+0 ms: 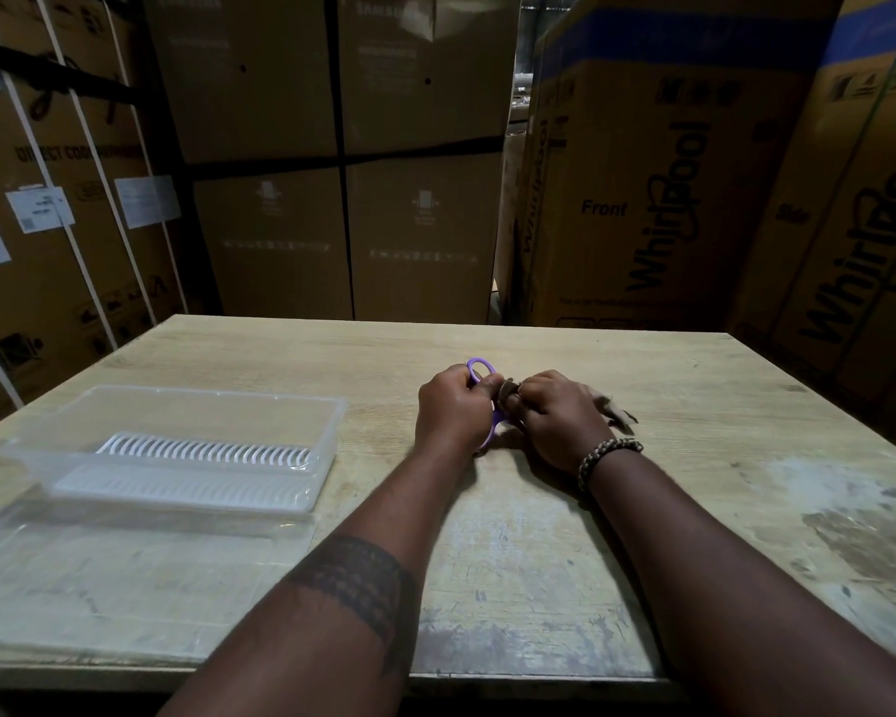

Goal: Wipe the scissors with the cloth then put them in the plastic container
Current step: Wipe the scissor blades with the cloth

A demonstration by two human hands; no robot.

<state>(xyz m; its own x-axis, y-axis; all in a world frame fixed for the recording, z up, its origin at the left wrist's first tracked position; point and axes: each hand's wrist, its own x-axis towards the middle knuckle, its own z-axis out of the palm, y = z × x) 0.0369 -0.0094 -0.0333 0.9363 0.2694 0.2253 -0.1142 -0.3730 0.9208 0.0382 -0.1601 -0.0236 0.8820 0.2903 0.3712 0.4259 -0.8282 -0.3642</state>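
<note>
Two hands [451, 408] [559, 419] together; scissors [496, 425] left, cloth [616, 412] right

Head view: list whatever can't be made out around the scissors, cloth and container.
- Scissors blades: hidden by the left hand, right hand and cloth; only purple handles show.
- Cloth: mostly under the right hand; a dark end sticks out.
- Clear lid before the plastic container: cut off by the left edge.
- Paper labels at left: too small to read.
</note>
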